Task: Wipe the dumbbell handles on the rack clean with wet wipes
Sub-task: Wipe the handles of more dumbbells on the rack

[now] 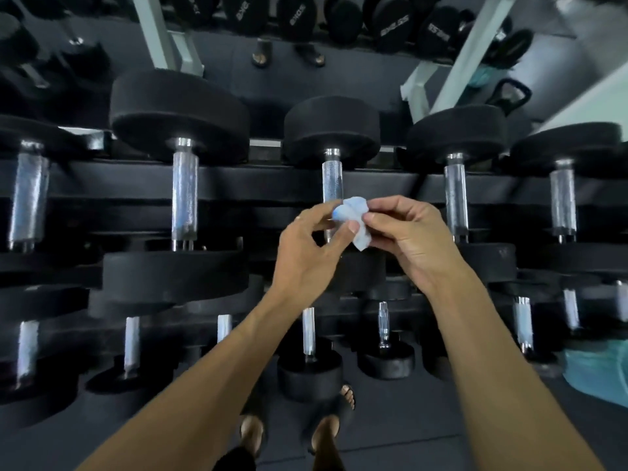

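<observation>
Now wet wipe (353,222) — between both hands.

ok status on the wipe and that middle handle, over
Left hand and right hand both pinch the wet wipe, bunched between them. Wipe held in front of the middle dumbbell handle; contact unclear. Nothing in the way.

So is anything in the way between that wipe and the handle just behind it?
Nothing visible. Both the left hand and right hand pinch the crumpled wet wipe right in front of the middle dumbbell handle, with only open air showing between them.
</observation>
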A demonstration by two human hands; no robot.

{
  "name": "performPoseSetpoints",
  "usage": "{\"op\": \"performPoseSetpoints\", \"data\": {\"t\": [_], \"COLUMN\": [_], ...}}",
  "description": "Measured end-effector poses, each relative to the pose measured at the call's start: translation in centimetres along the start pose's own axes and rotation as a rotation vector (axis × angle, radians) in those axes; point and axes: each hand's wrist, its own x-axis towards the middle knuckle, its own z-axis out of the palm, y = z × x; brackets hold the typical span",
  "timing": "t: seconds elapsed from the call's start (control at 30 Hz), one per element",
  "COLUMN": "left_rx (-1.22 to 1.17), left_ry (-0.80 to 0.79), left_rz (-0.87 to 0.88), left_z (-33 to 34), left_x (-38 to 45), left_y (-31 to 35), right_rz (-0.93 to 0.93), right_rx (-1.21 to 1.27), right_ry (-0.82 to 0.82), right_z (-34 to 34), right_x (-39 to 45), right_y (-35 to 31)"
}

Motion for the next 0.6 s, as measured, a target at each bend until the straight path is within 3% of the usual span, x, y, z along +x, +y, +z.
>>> {"op": "performPoseSetpoints", "data": {"t": [0.17, 0.4, 0.5, 0.6], "left_rx": [-0.134, -0.101, -0.143, -0.386], "left_ry": [0.076, 0.257, 0.239, 0.135], "left_rz": [0.029, -0.179, -0.251, -0.358], "left_z": [-1.4, -3.5, -2.3, -1.1], "left_x": [1.4, 6.6, 8.6, 9.7], "left_y": [1.9, -0.9, -1.3, -0.9], "right_rz": [-0.028, -0.035, -0.042, -0.034], "right_rx": [-0.076, -0.231, -0.249, -0.252], "right_ry": [0.091, 0.384, 0.394, 0.397], "right_z": [1.2, 1.0, 1.7, 2.2], "right_x": [-0.7, -0.7, -0.6, -0.4], "right_y": [0.2, 3.1, 4.8, 5.8]}}
